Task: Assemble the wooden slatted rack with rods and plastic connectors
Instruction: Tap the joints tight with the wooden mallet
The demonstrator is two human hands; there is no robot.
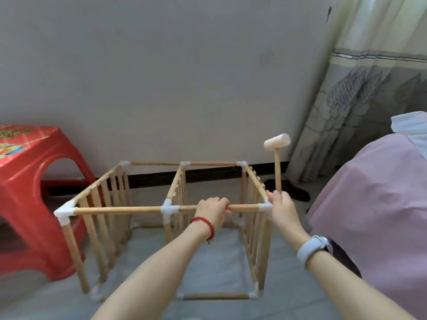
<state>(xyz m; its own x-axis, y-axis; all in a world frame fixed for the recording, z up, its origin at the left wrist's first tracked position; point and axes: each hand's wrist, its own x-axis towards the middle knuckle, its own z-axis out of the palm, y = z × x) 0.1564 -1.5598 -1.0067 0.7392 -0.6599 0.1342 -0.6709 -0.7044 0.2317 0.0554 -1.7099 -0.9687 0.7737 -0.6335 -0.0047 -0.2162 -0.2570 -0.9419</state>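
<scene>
Rack stands upright on the floor in front of you, between the red stool on its left and the pink-covered bed on its right, and it looks nearly whole — slatted panels at both ends and in the middle, rods joined by white connectors. Your left hand is wrapped round the near top rod, just right of the middle connector. Your right hand grips the handle of the wooden mallet, head raised above the near right corner connector.

Judging from that, the next blow is meant for this corner. Your left knuckles sit near the target, so a slanted swing could catch them. Strike off-centre and the light frame may rack sideways or pop another joint loose — the lower joints are too blurred to tell whether they are fully seated. A hard hit could also crack the plastic, so keep the blow square and modest
</scene>
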